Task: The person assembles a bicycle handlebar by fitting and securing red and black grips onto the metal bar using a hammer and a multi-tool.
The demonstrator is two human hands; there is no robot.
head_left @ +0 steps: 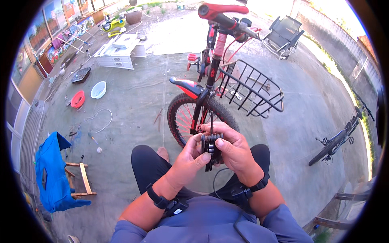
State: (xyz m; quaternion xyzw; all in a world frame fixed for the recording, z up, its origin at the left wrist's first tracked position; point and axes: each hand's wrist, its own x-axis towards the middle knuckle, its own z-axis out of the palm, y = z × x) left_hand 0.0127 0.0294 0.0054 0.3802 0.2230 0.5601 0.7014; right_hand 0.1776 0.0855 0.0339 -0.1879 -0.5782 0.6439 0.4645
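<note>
Above my lap, both hands are closed round a black folding multi-tool (210, 146) with silvery parts in its middle. A thin dark shaft rises from its top. My left hand (190, 156) grips its left side, thumb on the front. On the other side, my right hand (233, 148) holds it with the thumb near the upper part; some fingertips are hidden behind it. Just beyond stands a black and red bicycle (208, 77), its front wheel (182, 115) nearest my hands. A black wire basket (253, 91) sits on the bicycle's right.
Red (78, 99) and white basins (98, 90) lie on the floor at left, with a screwdriver (93, 138). A blue cloth (52, 170) drapes a wooden stool (84, 178). Another bicycle (336, 139) lies at right. A folding chair (285, 34) and a white cabinet (117, 52) are farther back.
</note>
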